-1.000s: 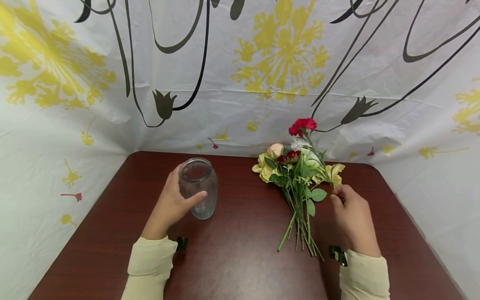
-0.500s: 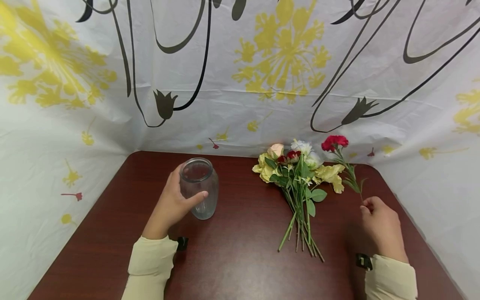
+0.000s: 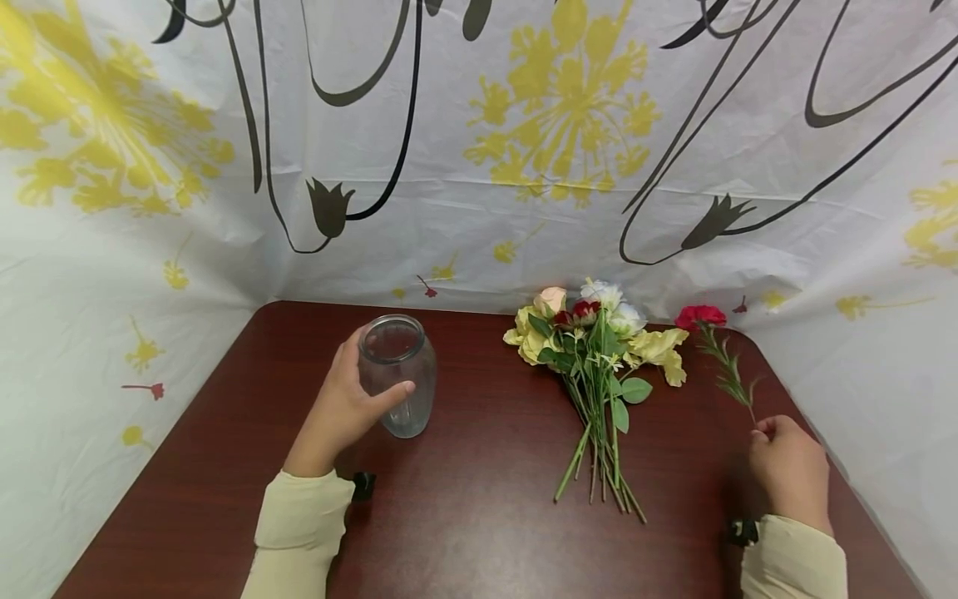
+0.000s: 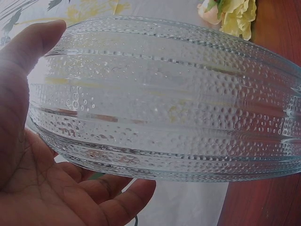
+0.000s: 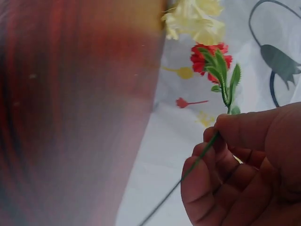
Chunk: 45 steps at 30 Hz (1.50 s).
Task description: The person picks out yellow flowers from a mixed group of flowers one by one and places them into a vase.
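A clear glass vase [image 3: 410, 391] stands upright on the left part of the table, its mouth facing up. My left hand [image 3: 346, 408] grips its side, thumb across the front. The left wrist view shows the vase's dimpled, ribbed glass [image 4: 160, 103] between thumb and curled fingers. At the far right, my right hand [image 3: 795, 470] pinches the thin green stem [image 5: 200, 157] of a red carnation [image 3: 700, 317] between thumb and fingers. The carnation's bloom [image 5: 211, 61] points away toward the back edge. Between the hands lies a bunch of flowers [image 3: 599, 358], stems toward me.
The dark red-brown table [image 3: 464, 516] has rounded back corners. A white curtain [image 3: 419, 150] with yellow and dark flower prints hangs close behind it and along both sides. Yellow petals [image 3: 659, 353] of the bunch spread toward the right hand's side.
My right hand has moved right and toward me, drawing the red carnation away from the bunch and lowering its bloom. The left hand and vase have stayed in place.
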Each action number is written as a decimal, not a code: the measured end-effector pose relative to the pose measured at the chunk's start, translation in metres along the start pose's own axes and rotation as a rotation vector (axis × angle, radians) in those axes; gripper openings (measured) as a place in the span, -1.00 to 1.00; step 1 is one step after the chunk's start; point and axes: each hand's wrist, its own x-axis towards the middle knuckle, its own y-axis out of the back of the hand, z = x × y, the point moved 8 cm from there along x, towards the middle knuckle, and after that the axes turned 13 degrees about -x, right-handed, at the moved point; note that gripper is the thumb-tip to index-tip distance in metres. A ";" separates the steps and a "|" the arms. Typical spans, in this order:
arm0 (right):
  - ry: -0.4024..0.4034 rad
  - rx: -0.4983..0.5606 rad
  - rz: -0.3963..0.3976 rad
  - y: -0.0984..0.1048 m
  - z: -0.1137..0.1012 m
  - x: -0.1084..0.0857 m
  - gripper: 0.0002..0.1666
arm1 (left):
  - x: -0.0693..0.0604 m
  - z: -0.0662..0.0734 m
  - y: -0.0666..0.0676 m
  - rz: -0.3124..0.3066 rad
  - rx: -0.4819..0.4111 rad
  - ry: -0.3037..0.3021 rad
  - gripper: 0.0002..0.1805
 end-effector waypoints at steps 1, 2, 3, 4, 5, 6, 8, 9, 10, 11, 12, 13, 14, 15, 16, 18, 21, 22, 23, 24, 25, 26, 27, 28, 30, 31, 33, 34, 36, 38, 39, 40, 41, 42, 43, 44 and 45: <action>-0.011 -0.002 -0.006 -0.002 0.002 0.000 -0.80 | 0.000 0.000 0.000 -0.001 0.000 0.001 0.08; -0.022 -0.004 -0.010 -0.004 0.005 0.000 -0.79 | 0.000 0.000 0.000 -0.001 -0.001 0.002 0.08; -0.034 -0.005 -0.018 -0.006 0.007 0.000 -0.79 | 0.000 0.000 0.000 -0.002 -0.002 0.002 0.08; -0.042 -0.009 -0.029 -0.009 0.009 0.001 -0.78 | 0.000 0.000 0.000 -0.003 -0.003 0.002 0.08; -0.048 -0.015 -0.037 -0.011 0.011 0.001 -0.77 | 0.001 0.000 -0.001 -0.004 -0.004 0.002 0.08; -0.051 -0.022 -0.045 -0.013 0.013 0.001 -0.77 | 0.001 0.000 -0.001 -0.005 -0.005 0.002 0.08; -0.054 -0.033 -0.059 -0.016 0.016 0.001 -0.75 | 0.001 0.000 -0.001 -0.006 -0.007 0.004 0.08; -0.055 -0.035 -0.067 -0.017 0.017 0.001 -0.74 | 0.001 0.000 -0.001 -0.006 -0.006 0.005 0.08; -0.051 -0.037 -0.071 -0.017 0.017 0.002 -0.73 | 0.001 -0.001 -0.001 -0.006 -0.006 0.006 0.08; -0.049 -0.036 -0.075 -0.017 0.017 0.002 -0.72 | 0.000 -0.001 -0.001 -0.006 -0.007 0.007 0.09; -0.045 -0.033 -0.075 -0.016 0.015 0.003 -0.70 | 0.000 -0.001 -0.001 -0.007 -0.008 0.007 0.09; -0.037 -0.027 -0.071 -0.015 0.013 0.003 -0.68 | 0.000 -0.001 -0.001 -0.007 -0.010 0.007 0.08; -0.030 -0.020 -0.066 -0.014 0.011 0.004 -0.66 | 0.000 -0.001 -0.001 -0.008 -0.011 0.006 0.08; -0.019 -0.014 -0.061 -0.013 0.007 0.004 -0.65 | 0.000 -0.001 -0.001 -0.008 -0.013 0.005 0.08; -0.004 -0.008 -0.055 -0.011 0.002 0.004 -0.63 | 0.000 -0.001 -0.001 -0.008 -0.015 0.003 0.08; 0.025 0.007 -0.048 -0.009 -0.008 0.003 -0.61 | 0.000 0.000 -0.001 -0.009 -0.015 -0.001 0.08; 0.064 0.035 -0.050 -0.009 -0.027 0.001 -0.61 | 0.000 0.000 -0.001 -0.008 -0.011 -0.002 0.08; 0.079 0.045 -0.051 -0.009 -0.034 -0.001 -0.61 | 0.000 0.000 -0.001 -0.008 -0.008 -0.002 0.08; 0.092 0.054 -0.052 -0.009 -0.041 -0.002 -0.61 | 0.000 -0.001 -0.001 -0.007 -0.006 -0.001 0.08; 0.107 0.062 -0.053 -0.010 -0.048 -0.003 -0.61 | 0.000 -0.001 -0.001 -0.007 -0.005 -0.001 0.08; 0.121 0.072 -0.051 -0.010 -0.056 -0.004 -0.62 | 0.000 -0.001 -0.001 -0.007 -0.005 0.000 0.08; 0.137 0.081 -0.048 -0.010 -0.064 -0.005 -0.63 | 0.000 -0.001 -0.001 -0.007 -0.005 -0.001 0.08; 0.155 0.087 -0.044 -0.010 -0.072 -0.006 -0.64 | 0.000 -0.001 -0.001 -0.007 -0.005 -0.001 0.08; 0.172 0.093 -0.042 -0.011 -0.081 -0.007 -0.65 | 0.000 -0.001 -0.001 -0.007 -0.006 -0.003 0.08; 0.206 0.105 -0.033 -0.012 -0.097 -0.010 -0.70 | 0.000 -0.001 -0.001 -0.008 -0.008 -0.005 0.07; 0.223 0.111 -0.031 -0.012 -0.105 -0.012 -0.73 | 0.000 -0.001 -0.001 -0.008 -0.010 -0.006 0.07; 0.260 0.116 -0.034 -0.015 -0.120 -0.015 -0.77 | 0.000 -0.001 -0.001 -0.010 -0.010 -0.004 0.07; 0.278 0.116 -0.041 -0.017 -0.128 -0.018 -0.77 | 0.000 -0.001 -0.001 -0.010 -0.010 -0.002 0.07; 0.308 0.115 -0.070 -0.023 -0.141 -0.022 -0.76 | 0.000 -0.001 0.000 -0.009 -0.008 0.001 0.07; 0.324 0.107 -0.108 -0.030 -0.152 -0.026 -0.72 | 0.000 -0.001 0.000 -0.007 -0.006 0.004 0.08; 0.329 0.101 -0.132 -0.033 -0.156 -0.028 -0.68 | 0.000 -0.001 0.000 -0.006 -0.006 0.004 0.07; 0.330 0.098 -0.155 -0.037 -0.160 -0.029 -0.66 | 0.000 -0.001 0.000 -0.005 -0.006 0.004 0.07; 0.331 0.094 -0.174 -0.040 -0.163 -0.031 -0.65 | 0.000 -0.001 0.000 -0.004 -0.008 0.004 0.07; 0.331 0.095 -0.191 -0.043 -0.165 -0.032 -0.64 | 0.000 -0.001 0.000 -0.004 -0.007 0.003 0.07; 0.328 0.098 -0.209 -0.045 -0.167 -0.034 -0.64 | 0.000 -0.001 -0.001 -0.003 -0.007 0.003 0.07; 0.326 0.102 -0.223 -0.048 -0.169 -0.035 -0.64 | 0.000 -0.001 -0.001 -0.002 -0.007 0.002 0.07; 0.324 0.104 -0.236 -0.050 -0.170 -0.036 -0.64 | 0.000 -0.001 -0.001 -0.002 -0.007 0.002 0.07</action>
